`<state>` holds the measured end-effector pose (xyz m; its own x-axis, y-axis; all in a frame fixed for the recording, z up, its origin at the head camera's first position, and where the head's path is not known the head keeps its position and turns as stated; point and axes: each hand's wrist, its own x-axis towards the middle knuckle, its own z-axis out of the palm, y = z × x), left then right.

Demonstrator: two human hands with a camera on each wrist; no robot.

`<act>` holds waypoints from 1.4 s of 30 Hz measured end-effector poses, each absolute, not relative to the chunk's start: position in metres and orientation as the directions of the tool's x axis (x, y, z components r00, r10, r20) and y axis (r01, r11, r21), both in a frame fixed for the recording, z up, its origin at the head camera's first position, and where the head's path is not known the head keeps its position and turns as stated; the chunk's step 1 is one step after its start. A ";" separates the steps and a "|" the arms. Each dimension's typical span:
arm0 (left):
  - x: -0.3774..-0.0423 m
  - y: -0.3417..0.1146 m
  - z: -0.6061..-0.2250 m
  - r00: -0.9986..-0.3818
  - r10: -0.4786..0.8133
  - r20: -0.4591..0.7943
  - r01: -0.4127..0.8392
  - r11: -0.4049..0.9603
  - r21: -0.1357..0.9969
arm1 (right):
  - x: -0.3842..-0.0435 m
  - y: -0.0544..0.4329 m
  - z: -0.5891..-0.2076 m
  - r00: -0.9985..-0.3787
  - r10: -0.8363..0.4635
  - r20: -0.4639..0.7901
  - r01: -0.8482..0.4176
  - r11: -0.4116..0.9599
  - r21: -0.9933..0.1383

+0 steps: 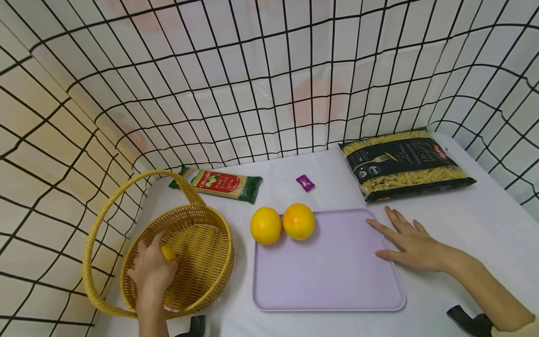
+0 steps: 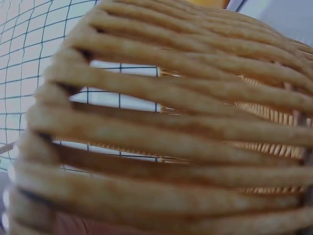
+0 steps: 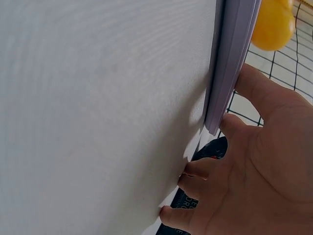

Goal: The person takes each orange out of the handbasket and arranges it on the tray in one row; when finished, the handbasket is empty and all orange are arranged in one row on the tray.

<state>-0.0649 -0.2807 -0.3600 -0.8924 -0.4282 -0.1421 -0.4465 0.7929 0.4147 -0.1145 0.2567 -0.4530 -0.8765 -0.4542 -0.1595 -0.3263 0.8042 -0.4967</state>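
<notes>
My left hand [image 1: 152, 267] is down inside the yellow wicker basket [image 1: 229, 255], fingers curled around an orange [image 1: 168, 253] that shows only as a small patch beside the thumb. Woven strands of the basket wall [image 2: 161, 127] fill the left wrist view and block most of that hand. On the lilac tray [image 1: 328, 276], two more oranges [image 1: 299, 222] sit side by side at the far left corner. With fingers spread, my right hand [image 1: 414, 245] rests at the tray's right edge, thumb and index finger [image 3: 261, 88] against the rim.
Behind the basket lies a green-ended Olivoila pasta packet [image 1: 223, 183]. A purple wrapped candy [image 1: 305, 183] is beyond the tray, and a large bag of penne [image 1: 406, 164] lies at the back right. Black wire grid panels [image 1: 273, 79] enclose the table's back and sides.
</notes>
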 end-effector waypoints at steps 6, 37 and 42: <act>-0.063 -0.279 -0.362 -0.891 -0.450 -0.054 -0.423 0.783 0.455 | -0.114 0.257 -0.453 -0.877 -0.453 -0.158 -0.327 0.805 -0.495; -0.060 -0.271 -0.362 -0.945 -0.312 0.097 -0.178 0.741 0.647 | -0.114 0.257 -0.453 -0.874 -0.460 -0.156 -0.330 0.799 -0.503; -0.059 -0.273 -0.363 -0.948 -0.317 0.004 -0.252 0.762 0.596 | -0.114 0.257 -0.453 -0.874 -0.461 -0.156 -0.333 0.800 -0.499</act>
